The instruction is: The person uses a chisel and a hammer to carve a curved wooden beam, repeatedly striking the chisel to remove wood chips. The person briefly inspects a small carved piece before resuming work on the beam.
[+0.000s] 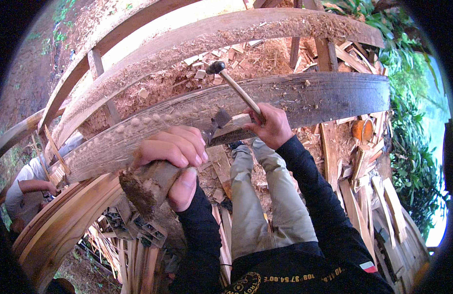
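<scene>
My left hand [175, 154] grips the thick wooden handle of a chisel [153, 183]; its dark metal blade [217, 120] rests against a long curved grey plank [309, 95] with a row of round gouged marks. My right hand [270, 125] holds the pale handle of a hammer [238, 90], its black head [215, 67] raised above the plank. Both forearms wear black sleeves.
More curved timbers [197, 34] arch beyond the plank, dusted with sawdust. Wood chips and offcuts [221, 54] litter the reddish ground. Stacked boards [383, 206] lie at right. Another person in a grey shirt [25, 183] bends at the left edge. Green foliage [412, 147] is at right.
</scene>
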The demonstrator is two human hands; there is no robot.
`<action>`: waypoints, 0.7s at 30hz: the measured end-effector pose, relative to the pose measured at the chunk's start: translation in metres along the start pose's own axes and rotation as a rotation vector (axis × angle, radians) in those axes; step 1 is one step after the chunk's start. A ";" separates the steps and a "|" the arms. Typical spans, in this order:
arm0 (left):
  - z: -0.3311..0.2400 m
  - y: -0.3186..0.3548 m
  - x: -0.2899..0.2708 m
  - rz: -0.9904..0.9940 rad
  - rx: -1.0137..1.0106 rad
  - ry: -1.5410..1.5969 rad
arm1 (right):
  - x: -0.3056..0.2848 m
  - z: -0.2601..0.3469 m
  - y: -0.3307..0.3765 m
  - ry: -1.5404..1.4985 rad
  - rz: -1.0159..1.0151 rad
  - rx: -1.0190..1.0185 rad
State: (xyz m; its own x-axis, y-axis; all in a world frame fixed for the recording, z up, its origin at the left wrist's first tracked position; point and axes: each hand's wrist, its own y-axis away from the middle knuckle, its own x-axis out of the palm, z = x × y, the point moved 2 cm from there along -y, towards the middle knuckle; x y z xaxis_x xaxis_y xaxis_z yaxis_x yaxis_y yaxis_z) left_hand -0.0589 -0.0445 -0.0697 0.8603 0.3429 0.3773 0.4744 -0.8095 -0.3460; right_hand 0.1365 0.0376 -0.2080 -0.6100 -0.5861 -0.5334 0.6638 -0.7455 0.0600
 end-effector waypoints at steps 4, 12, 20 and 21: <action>0.002 -0.004 0.000 0.095 -0.010 0.025 | 0.001 -0.002 0.002 -0.025 -0.010 0.014; -0.017 -0.009 0.002 0.201 -0.083 -0.006 | 0.000 -0.001 0.001 -0.027 -0.003 -0.004; -0.010 -0.006 0.003 0.214 -0.042 -0.047 | 0.000 -0.003 0.001 -0.003 0.016 -0.005; -0.009 -0.007 0.004 0.210 -0.039 -0.045 | 0.000 -0.004 0.001 -0.003 0.005 -0.015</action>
State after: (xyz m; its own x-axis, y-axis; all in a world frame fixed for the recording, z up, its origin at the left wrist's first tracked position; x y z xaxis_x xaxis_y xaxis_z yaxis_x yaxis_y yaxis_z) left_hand -0.0607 -0.0419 -0.0580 0.9473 0.1850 0.2617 0.2771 -0.8830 -0.3788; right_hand 0.1389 0.0379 -0.2108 -0.6075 -0.5909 -0.5308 0.6736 -0.7374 0.0500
